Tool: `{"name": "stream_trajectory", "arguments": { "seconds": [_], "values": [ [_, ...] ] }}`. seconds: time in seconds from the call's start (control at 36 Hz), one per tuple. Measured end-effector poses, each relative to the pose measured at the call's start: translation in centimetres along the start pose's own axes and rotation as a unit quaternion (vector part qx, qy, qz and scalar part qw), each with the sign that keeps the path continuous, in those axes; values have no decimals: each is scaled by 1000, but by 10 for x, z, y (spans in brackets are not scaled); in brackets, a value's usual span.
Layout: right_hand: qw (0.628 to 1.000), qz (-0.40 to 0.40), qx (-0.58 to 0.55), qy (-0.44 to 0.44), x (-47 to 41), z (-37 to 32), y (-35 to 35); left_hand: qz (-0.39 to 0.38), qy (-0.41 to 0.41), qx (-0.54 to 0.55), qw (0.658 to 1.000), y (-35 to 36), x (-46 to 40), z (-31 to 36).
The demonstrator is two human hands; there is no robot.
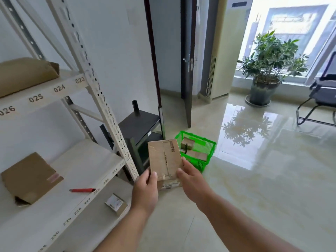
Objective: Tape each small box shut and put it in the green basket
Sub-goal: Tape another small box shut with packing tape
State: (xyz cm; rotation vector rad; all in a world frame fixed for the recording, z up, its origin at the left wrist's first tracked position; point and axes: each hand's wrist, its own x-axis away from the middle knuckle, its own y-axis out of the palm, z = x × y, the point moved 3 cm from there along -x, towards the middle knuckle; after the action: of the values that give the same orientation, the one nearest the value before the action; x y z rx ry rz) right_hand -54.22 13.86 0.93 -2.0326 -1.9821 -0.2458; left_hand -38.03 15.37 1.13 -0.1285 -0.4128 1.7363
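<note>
Hands (169, 180) grip taped box (164, 158) | green basket (203, 148) partly hidden behind

My upper shelf edge (43, 93) carries number labels — 023, 024, 025 and 026. The lower shelf edge (94, 195) reads 224 through 230, blurred in places. The box (164, 159) I hold shows a barcode — its white label is unreadable.
</note>
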Motion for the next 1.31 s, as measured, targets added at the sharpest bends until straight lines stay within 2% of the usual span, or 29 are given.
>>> {"name": "stream_trajectory", "arguments": {
  "seconds": [0.25, 0.5, 0.89, 1.31],
  "values": [
    [999, 46, -6, 6, -4, 8, -122, -48, -1, -26, 999, 110, 10, 41],
    [996, 84, 16, 6, -23, 5, -198, -119, 11, -9, 993, 193, -13, 69],
    [988, 137, 60, 25, -122, -21, -259, -147, 10, 71, 987, 283, -112, 95],
    [991, 117, 63, 25, -225, -43, -297, -130, 7, 50, 990, 342, -203, 109]
  ]
}}
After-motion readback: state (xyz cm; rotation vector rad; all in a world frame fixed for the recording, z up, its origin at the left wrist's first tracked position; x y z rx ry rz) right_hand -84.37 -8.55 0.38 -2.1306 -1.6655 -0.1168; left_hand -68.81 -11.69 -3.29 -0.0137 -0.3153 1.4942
